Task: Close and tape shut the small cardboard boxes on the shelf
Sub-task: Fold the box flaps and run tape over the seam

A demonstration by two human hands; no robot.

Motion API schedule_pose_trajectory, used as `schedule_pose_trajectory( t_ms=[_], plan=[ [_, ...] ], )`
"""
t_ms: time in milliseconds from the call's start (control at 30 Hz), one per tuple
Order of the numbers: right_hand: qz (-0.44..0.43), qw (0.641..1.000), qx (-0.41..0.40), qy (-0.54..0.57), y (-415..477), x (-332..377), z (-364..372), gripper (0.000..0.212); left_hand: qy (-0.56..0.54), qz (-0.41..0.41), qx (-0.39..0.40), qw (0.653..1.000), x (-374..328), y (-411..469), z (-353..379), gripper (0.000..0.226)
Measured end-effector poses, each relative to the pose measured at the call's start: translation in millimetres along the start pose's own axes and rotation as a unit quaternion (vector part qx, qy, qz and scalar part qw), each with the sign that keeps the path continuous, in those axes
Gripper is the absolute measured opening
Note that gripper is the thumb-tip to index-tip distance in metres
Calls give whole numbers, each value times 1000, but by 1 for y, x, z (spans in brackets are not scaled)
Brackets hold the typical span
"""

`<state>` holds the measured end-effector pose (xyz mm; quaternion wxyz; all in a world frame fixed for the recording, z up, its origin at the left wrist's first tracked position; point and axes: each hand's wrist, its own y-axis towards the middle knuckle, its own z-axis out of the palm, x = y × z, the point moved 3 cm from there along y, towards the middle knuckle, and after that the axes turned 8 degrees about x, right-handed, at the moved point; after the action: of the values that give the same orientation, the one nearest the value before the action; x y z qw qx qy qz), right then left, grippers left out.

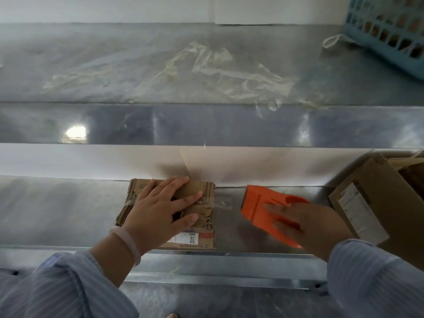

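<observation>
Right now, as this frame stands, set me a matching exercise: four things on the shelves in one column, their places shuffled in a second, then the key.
Things
1. small cardboard box
2. orange tape dispenser
3. blue basket
4. crumpled clear plastic

Places
A. far right of the upper shelf
B. under the flat left hand
C. held in the right hand
D. middle of the upper shelf

Pairs: 1-B, 2-C, 3-A, 4-D

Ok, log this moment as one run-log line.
left hand: pressing flat on small cardboard box | right hand: on orange tape dispenser right of box, grip blurred | box: flaps down, on metal shelf
</observation>
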<state>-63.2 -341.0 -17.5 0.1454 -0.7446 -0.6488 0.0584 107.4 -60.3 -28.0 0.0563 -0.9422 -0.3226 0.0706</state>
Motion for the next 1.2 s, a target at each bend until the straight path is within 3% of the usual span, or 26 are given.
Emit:
schedule_pose_trajectory(
  t_ms=[167, 300, 500, 700, 833, 900, 967, 1100, 1133, 1200],
  plan=[
    [-46, 973, -46, -219, 24, -8, 40, 50, -2, -4, 4, 1000, -1, -1, -1, 67],
    [-31, 977, -40, -207, 20, -6, 59, 94, -6, -5, 9, 1000, -1, -1, -2, 67],
    [-60, 977, -104, -177, 21, -11, 58, 112, -7, -6, 19, 1000, -4, -1, -5, 73],
    [-65, 990, -44, -120, 22, -20, 55, 81, -33, -5, 22, 999, -3, -1, -5, 82],
    [-58, 972, -230, -2, 12, 6, 29, 56, -71, 2, 31, 997, -3, -3, -6, 81],
    [-28, 957, -235, 168, 15, 35, 14, 41, -111, -3, 33, 993, -4, -5, -12, 73],
    [38, 903, -155, 398, 30, 64, 9, 31, -184, -16, 28, 982, -5, -8, -20, 66],
    [154, 679, 35, 717, 59, 109, 20, 43, -329, -31, 17, 944, 2, -8, -21, 64],
    [158, 632, 40, 757, 64, 116, 25, 40, -342, -32, 22, 939, 4, -7, -21, 64],
    [155, 587, 12, 795, 69, 122, 34, 34, -319, -24, 29, 947, 4, -5, -21, 61]
  ],
)
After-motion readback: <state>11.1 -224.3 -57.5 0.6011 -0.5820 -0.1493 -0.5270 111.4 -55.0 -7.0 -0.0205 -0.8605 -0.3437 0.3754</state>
